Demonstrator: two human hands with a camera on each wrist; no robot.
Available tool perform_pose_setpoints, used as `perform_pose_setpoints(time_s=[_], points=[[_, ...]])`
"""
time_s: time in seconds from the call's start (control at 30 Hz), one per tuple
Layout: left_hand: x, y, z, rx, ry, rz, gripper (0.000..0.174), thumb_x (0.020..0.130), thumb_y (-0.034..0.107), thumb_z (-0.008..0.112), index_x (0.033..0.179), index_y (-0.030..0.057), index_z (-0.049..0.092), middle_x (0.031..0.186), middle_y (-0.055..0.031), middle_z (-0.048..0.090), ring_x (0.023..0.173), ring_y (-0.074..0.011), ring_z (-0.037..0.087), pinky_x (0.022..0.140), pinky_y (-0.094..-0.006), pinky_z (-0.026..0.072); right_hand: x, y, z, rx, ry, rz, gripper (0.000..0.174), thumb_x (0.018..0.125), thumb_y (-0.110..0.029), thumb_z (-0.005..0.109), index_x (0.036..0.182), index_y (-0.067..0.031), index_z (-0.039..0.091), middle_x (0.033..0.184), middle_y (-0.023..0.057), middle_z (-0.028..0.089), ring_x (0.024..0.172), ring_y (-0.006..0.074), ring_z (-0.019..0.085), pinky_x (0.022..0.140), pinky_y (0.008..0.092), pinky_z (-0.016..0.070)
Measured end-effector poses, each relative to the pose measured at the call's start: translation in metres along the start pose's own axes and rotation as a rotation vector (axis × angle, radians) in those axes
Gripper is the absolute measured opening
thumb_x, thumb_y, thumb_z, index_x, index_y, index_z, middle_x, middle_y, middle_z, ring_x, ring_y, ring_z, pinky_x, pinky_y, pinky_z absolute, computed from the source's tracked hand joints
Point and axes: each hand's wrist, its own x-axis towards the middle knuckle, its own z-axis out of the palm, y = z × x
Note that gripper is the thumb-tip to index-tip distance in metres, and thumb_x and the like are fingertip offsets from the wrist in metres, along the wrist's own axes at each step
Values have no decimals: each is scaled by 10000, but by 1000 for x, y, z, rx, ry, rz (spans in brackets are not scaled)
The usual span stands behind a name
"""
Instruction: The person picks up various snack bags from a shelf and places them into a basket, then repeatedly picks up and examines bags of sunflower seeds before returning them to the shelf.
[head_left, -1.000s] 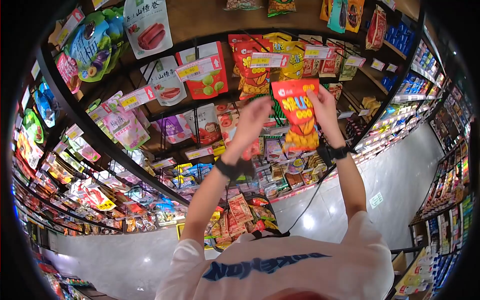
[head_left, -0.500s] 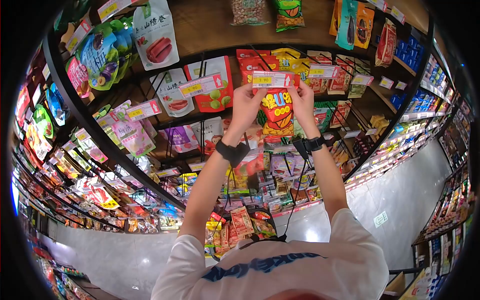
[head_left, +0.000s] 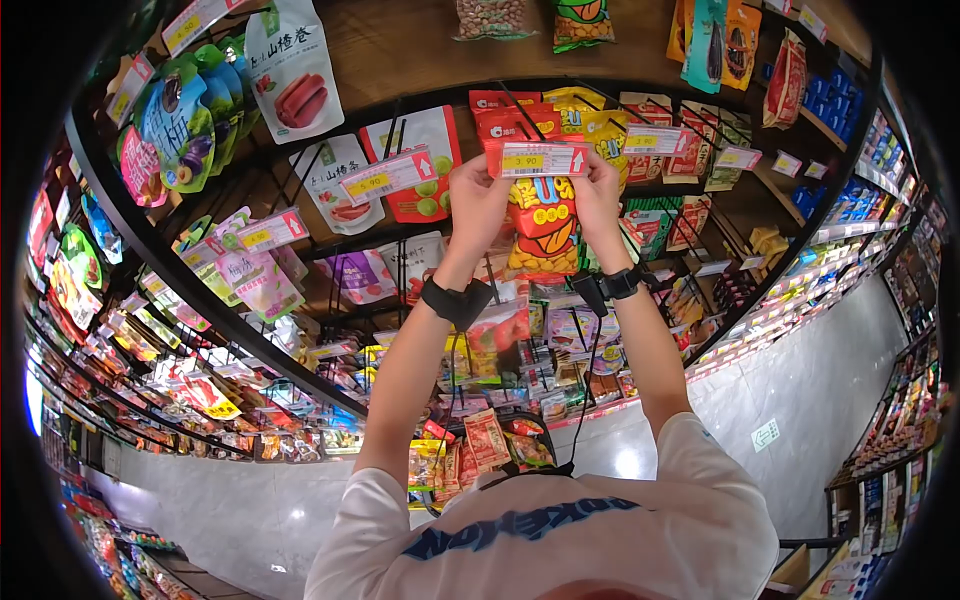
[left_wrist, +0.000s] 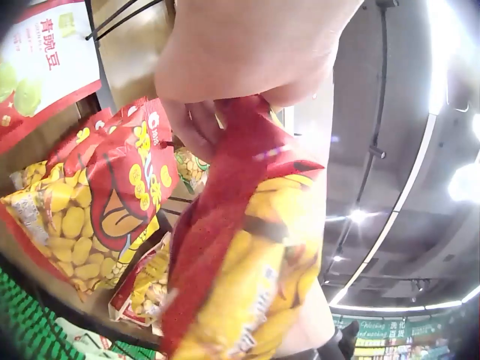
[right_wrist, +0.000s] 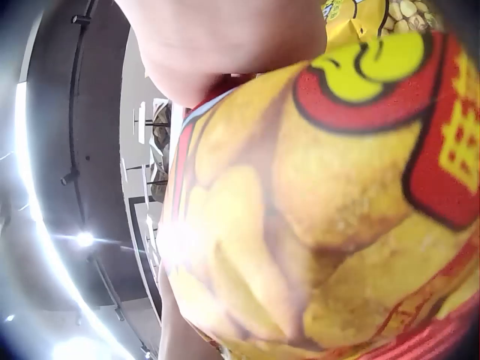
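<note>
In the head view a red and yellow snack bag (head_left: 543,228) hangs upright right behind a price tag (head_left: 540,160), which covers part of its top. My left hand (head_left: 476,208) pinches the bag's upper left corner, and my right hand (head_left: 601,206) grips the upper right one. The left wrist view has the bag (left_wrist: 251,247) seen from its side, its red top between my fingers. Its printed yellow nuts fill most of the right wrist view. Behind it on the rack hang more red bags of the same look (left_wrist: 112,195).
A red and white pouch (head_left: 410,165) hangs left of my left hand, above a purple pouch (head_left: 358,275). Yellow bags (head_left: 605,135) hang on pegs to the right. Below, a basket holds several snack packs (head_left: 487,440). Shelves border the grey floor (head_left: 690,440).
The bag has moved left and up from the right hand's sole hold to behind the price tag. The left hand came in and took its other top corner; over the last half second both hands barely moved.
</note>
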Motion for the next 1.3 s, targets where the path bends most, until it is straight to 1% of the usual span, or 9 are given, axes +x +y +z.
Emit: perform_pose_setpoints(time_s=[0.27,0.43,0.6,0.8,0.83,0.93,1.03,1.13,1.3], points=[[1,14,6,80,-47,32,148,961,14,636,1076,-57,696,1001,-84,748,897,-100,692,781,-252,549,4,-2,-6,-71,-5,49,231,991,-103,643,1151,60,674,1035,64,737,903,62,662,776,222,520],[0,4,-1,67,60,32,164,997,78,625,1061,-59,689,967,-77,747,843,-79,682,735,-239,543,-2,-9,8,-198,2,-83,186,926,-27,646,1088,52,692,985,52,727,868,61,649,772,226,510],[3,-2,2,-42,91,2,189,1010,109,622,1065,-61,683,971,-81,747,851,-83,680,733,-244,543,-7,-19,12,-180,44,-40,201,955,-71,656,1106,57,692,984,44,730,869,54,645,766,222,510],[10,6,5,2,-31,19,163,988,76,633,1070,-55,684,983,-76,743,874,-91,684,747,-247,548,0,-10,4,-41,65,23,254,981,-114,655,1158,65,682,1020,57,739,889,54,650,774,218,510],[10,9,4,66,-45,37,166,959,78,659,1057,-52,691,924,-61,746,814,-66,667,682,-243,532,0,-11,4,-55,58,27,257,981,-116,657,1161,65,680,1020,58,739,891,55,651,775,219,510],[15,0,-11,260,-117,44,179,926,86,680,1042,-50,693,863,-53,741,731,-45,634,608,-243,497,-3,-10,4,-118,29,41,246,975,-104,655,1149,67,685,1013,60,740,891,58,654,778,221,508],[13,1,-10,250,-98,52,194,910,93,687,1037,-53,689,840,-59,739,663,-47,602,559,-257,463,-3,-8,4,-124,25,67,208,957,-61,647,1114,67,693,998,61,740,889,57,653,778,221,507],[14,-8,-9,326,-52,115,193,895,70,688,1045,-52,689,861,-68,745,718,-73,645,612,-267,504,0,-8,5,-220,30,3,196,942,-32,644,1104,69,691,977,63,740,880,53,649,778,221,506],[9,8,7,191,-24,65,194,832,6,725,1021,-38,708,908,-101,759,845,-116,700,737,-286,548,2,-15,6,-329,10,-100,167,928,-6,637,1080,41,687,993,49,730,908,73,647,804,250,519]])
